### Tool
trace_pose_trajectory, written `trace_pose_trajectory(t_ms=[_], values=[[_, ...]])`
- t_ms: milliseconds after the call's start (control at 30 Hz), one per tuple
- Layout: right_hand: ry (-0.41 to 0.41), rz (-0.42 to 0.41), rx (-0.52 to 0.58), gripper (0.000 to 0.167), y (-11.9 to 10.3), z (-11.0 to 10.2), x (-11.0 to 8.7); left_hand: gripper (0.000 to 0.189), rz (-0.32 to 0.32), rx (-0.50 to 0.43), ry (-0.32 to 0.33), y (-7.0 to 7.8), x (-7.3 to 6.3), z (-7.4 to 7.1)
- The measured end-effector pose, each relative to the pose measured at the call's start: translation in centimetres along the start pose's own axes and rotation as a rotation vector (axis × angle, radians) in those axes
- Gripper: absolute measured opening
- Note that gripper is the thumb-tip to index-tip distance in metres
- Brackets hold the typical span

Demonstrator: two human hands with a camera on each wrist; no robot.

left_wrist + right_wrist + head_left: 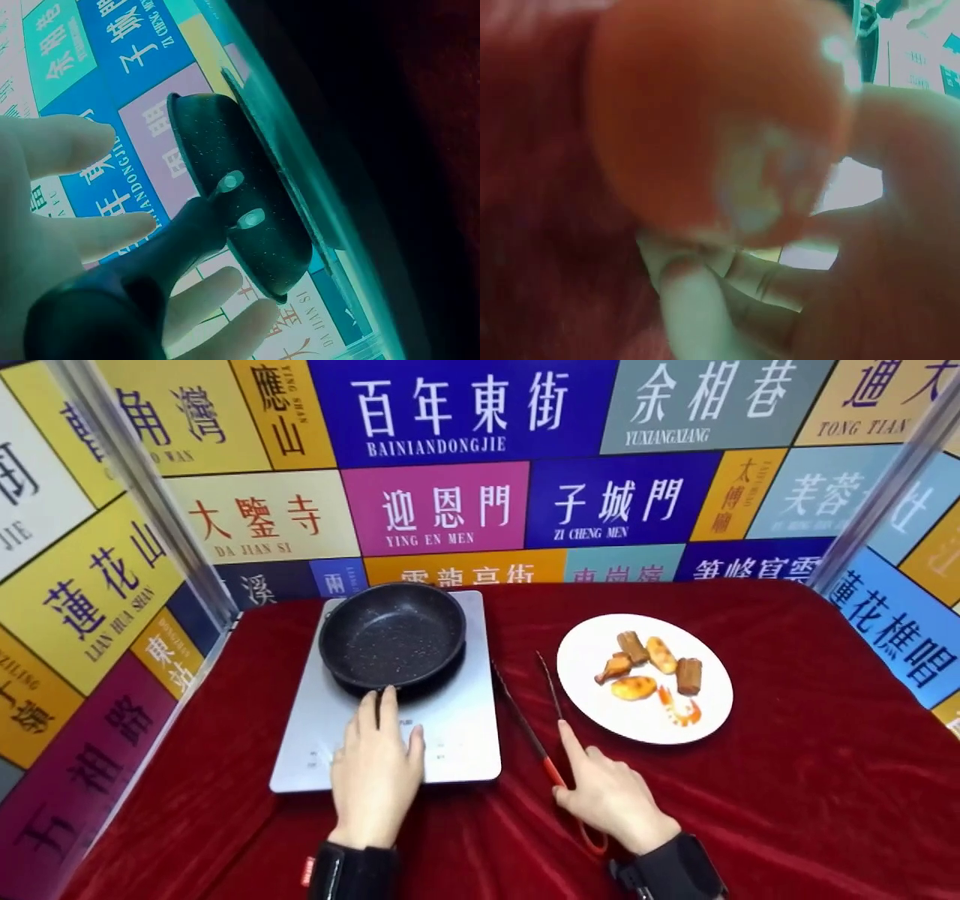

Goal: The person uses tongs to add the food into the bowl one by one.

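Observation:
A black speckled frying pan [394, 634] sits on a silver induction cooktop [461, 754]. My left hand [379, 780] is over the pan's handle, which points toward me and is mostly hidden under it in the head view. In the left wrist view the fingers are spread and extended beside the black handle [187, 240]. My right hand [615, 799] holds tongs [551, 771] with red handles, index finger along one arm and thumb at the other. Their arms are spread apart, tips pointing at the back. A red handle end [705, 135] fills much of the right wrist view.
Right of the tongs lies a white plate [581, 667] with several food pieces, among them a browned yellow oval [634, 688], a brown ridged chunk [688, 676] and an orange shrimp [684, 712]. Dark red cloth [810, 780] covers the table. Colourful sign panels [450, 506] stand behind.

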State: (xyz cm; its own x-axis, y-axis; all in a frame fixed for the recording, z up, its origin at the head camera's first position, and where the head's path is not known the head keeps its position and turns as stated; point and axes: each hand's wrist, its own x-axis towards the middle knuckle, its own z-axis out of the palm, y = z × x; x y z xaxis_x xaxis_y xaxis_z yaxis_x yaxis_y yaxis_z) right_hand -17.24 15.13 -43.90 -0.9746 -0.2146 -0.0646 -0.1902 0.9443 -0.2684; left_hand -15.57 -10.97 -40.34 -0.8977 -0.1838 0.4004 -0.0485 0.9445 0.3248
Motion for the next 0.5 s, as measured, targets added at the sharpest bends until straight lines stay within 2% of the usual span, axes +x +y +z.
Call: trace_pose_trajectory(t_ms=[233, 500], values=[[0.021, 0.04, 0.041, 0.082, 0.9, -0.6, 0.0, 0.062, -0.022, -0.022, -0.048, -0.3, 0.0, -0.4], [0.044, 0.094, 0.075, 0.076, 2.0, -1.2, 0.3, 0.062, -0.05, -0.042, -0.069, -0.7, 0.2, -0.5]])
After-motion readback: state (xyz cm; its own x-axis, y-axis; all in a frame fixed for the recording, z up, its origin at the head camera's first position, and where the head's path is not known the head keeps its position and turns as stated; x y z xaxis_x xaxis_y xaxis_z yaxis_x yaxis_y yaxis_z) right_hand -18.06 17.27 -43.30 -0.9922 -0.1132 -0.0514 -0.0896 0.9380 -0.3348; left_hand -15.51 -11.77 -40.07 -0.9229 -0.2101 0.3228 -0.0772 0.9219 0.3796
